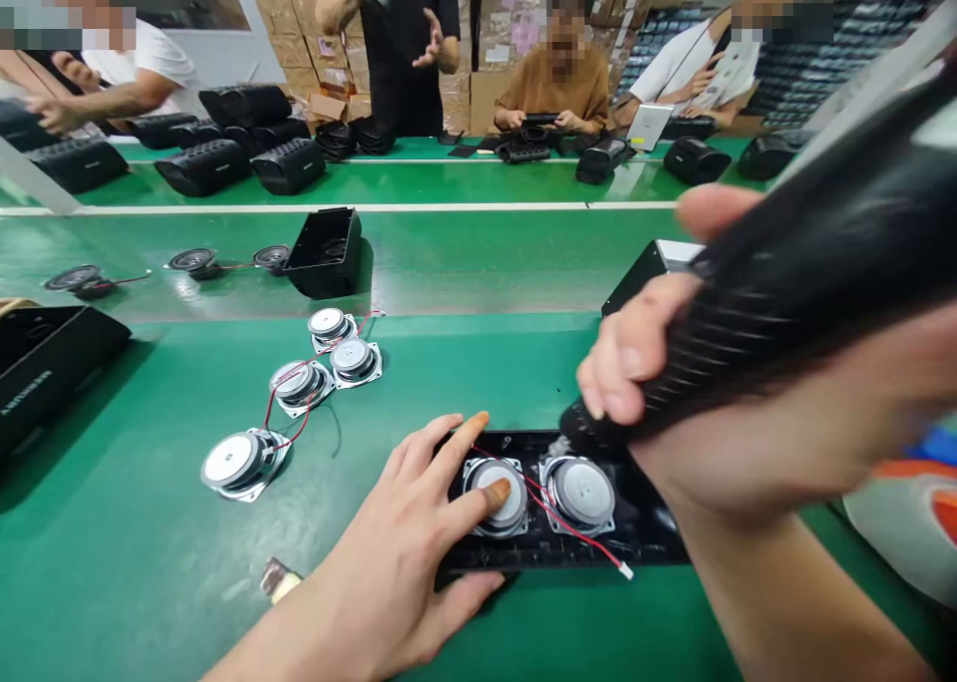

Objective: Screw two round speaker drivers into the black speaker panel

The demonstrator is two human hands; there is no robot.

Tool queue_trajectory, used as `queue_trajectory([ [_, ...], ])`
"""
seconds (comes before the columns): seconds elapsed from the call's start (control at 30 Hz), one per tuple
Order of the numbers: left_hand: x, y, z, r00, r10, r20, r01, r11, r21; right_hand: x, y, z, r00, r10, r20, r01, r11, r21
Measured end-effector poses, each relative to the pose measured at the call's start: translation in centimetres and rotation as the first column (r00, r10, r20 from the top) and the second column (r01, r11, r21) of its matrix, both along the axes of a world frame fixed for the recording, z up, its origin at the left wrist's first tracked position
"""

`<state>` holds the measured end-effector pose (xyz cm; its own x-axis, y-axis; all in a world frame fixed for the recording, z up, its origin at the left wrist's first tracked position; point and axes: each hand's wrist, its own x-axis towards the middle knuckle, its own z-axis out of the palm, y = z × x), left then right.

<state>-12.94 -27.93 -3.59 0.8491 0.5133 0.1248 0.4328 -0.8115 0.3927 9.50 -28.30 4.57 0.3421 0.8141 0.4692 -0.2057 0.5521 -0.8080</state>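
In front of me lies a long black speaker panel (643,522) with two round speaker drivers set in it, a left driver (496,499) and a right driver (579,495). A red wire with a white plug (626,570) runs across them. My left hand (419,522) grips the panel's left end, one fingertip on the left driver and the thumb at the near edge. My right hand (718,403) is wrapped round a black power screwdriver (748,303), tilted down with its nose by the far corner of the right driver. The screwdriver's tip is hard to make out.
Loose speaker drivers (299,383) with red wires lie to the left. A black speaker housing (325,251) stands beyond them, and another housing (52,373) is at the left edge. Several people sit or stand across the green bench (478,178), among black speakers (201,169).
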Motion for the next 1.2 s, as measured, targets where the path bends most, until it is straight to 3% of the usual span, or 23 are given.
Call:
queue_trajectory([
  [0.17,0.0,0.1,-0.2,1.000,-0.018,0.001,0.018,1.000,0.020,-1.3,1.1,-3.0,0.997,0.061,-0.055,-0.058,0.996,0.062],
  [0.27,0.1,0.3,-0.3,1.000,-0.018,-0.002,0.019,1.000,0.025,-1.2,1.3,-3.8,0.996,0.091,-0.022,-0.090,0.994,0.067],
  [0.57,0.2,0.4,0.0,1.000,-0.007,-0.001,0.007,1.000,0.025,-1.4,2.3,-4.8,0.995,0.098,0.026,-0.101,0.986,0.133],
  [0.93,0.3,0.4,0.0,1.000,-0.003,-0.003,0.003,0.999,0.034,-1.7,2.0,-4.9,0.992,0.124,0.013,-0.124,0.989,0.083],
  [1.2,0.4,0.3,0.0,1.000,-0.010,0.016,0.009,0.999,0.045,-1.8,1.7,-6.0,0.971,0.230,0.071,-0.236,0.968,0.083],
])
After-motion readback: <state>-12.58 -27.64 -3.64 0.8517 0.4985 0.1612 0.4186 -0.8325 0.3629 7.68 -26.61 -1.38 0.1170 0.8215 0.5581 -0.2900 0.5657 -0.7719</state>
